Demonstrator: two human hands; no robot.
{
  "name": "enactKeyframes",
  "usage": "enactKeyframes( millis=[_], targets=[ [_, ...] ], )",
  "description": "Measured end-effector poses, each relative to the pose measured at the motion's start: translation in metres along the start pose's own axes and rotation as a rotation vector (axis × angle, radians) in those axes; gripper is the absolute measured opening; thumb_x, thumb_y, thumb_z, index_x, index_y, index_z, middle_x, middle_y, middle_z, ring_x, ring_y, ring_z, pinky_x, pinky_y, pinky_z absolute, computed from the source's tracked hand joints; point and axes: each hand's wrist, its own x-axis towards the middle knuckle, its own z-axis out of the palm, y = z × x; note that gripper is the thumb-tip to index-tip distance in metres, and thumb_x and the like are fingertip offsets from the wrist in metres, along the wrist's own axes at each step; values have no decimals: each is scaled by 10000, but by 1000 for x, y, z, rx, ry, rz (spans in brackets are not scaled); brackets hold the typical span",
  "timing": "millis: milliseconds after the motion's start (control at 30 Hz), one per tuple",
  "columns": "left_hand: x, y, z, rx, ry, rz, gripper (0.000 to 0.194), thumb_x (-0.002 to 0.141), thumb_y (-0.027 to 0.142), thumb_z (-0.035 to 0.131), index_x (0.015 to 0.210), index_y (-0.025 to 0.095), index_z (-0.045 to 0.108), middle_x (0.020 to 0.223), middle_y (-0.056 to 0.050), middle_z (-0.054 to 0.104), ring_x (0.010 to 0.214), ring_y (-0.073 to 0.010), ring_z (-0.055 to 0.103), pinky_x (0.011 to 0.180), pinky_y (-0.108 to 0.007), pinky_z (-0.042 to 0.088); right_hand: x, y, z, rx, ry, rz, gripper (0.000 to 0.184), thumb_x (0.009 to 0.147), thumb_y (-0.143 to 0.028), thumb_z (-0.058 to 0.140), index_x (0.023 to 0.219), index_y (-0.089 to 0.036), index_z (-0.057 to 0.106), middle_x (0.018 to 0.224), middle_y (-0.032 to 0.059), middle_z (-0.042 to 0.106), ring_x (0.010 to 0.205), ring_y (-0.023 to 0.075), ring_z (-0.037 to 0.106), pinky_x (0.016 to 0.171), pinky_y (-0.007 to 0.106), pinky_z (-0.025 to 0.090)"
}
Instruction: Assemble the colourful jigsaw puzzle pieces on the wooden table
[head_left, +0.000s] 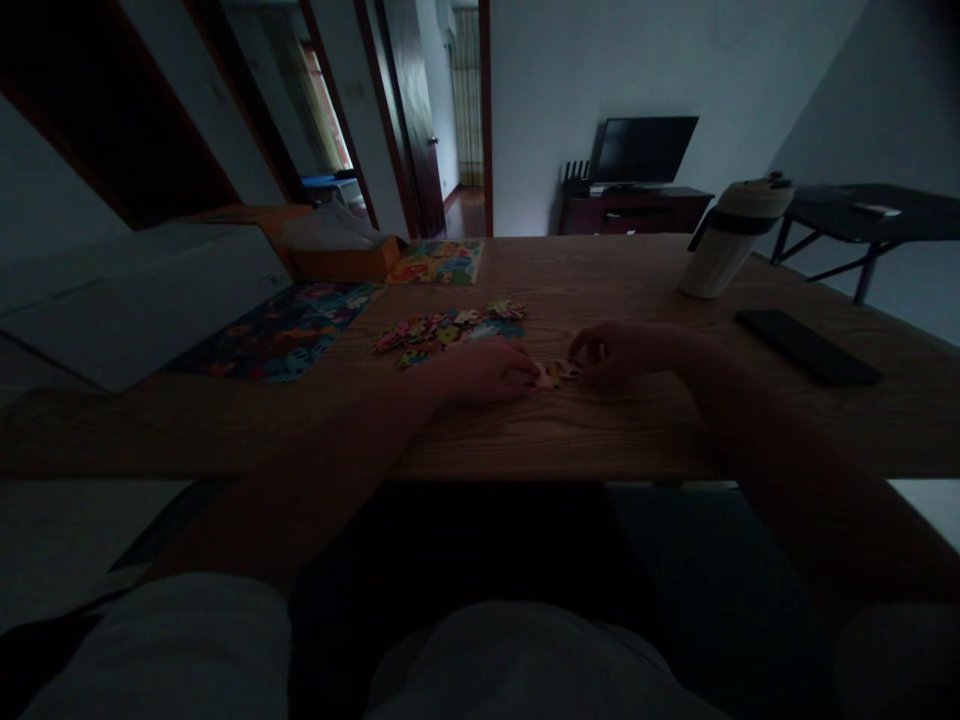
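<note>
1. Head view: both hands are over the wooden table [600,285], fingertips facing across a narrow gap. Light is dim, so fine edges are hard to read.
2. Left hand [487,368]: thumb and finger pinch the left end of the small puzzle pieces [555,375]. Wrist low, forearm coming in over the near table edge.
3. Right hand [619,350]: fingers curled, with an open loop between thumb and forefinger. Fingertips at the right end of the same pieces; cannot tell whether they pinch or only touch.
4. Work position: pieces lie between the two sets of fingertips, at or just above the wood. Cannot tell whether they are locked together.
5. Stock: pile of loose pieces [450,328] just beyond the left hand. Past it, a bright picture sheet [442,262]; farther left of the grip, a dark picture sheet [289,330].
6. Outside the grip: bottle [727,240] beyond the right hand and to its right; flat black object [806,345] right of the right wrist.
7. Judgement, step in hand: looks like fitting neighbouring pieces edge to edge. Best done with the left pinch as the fixed side and the right fingertips making small corrections.
8. Method note: keep the parts level on the wood, match printed edges first, then press straight down at the seam. Sideways force could bend a tab. Keep the left forearm clear of the pile.
</note>
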Motion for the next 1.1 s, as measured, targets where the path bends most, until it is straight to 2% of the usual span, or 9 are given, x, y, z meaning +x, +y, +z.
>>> enactKeyframes(
  millis=[233,433,633,933,1100],
  targets=[
    [-1,-2,1,38,0,-39,380,971,437,582,1253,220,714,1223,-86,708,1113,-221,638,1004,-326,447,-8,-8,0,54,-79,-6,518,706,-594,752,1045,-207,692,1014,80,736,840,250,667,671,333,464],
    [-1,1,-2,11,-11,-45,364,969,435,585,1234,226,722,1189,-78,717,1077,-219,640,979,-322,444,-13,-15,-1,24,-153,-32,377,692,-447,756,960,-196,670,962,66,719,768,219,630,613,318,433],
    [-1,5,-6,-10,-40,-28,328,982,397,567,1185,204,737,1147,-93,723,1027,-212,651,950,-322,457,-17,-28,0,12,-124,-46,368,644,-427,794,911,-214,657,916,54,705,757,220,625,631,332,445],
    [0,2,-2,7,-26,-42,326,974,406,571,1191,225,733,1163,-76,721,1054,-210,647,973,-319,448,-12,-40,11,55,-81,-116,424,682,-519,809,959,-239,655,963,58,715,792,234,638,638,341,455],
    [-2,5,-7,-30,-35,-38,269,938,338,584,1107,229,763,1153,-72,724,1019,-209,656,953,-320,463,-10,-53,17,61,-31,-192,410,717,-522,768,1008,-243,692,940,49,721,781,217,639,650,325,439]
  ],
)
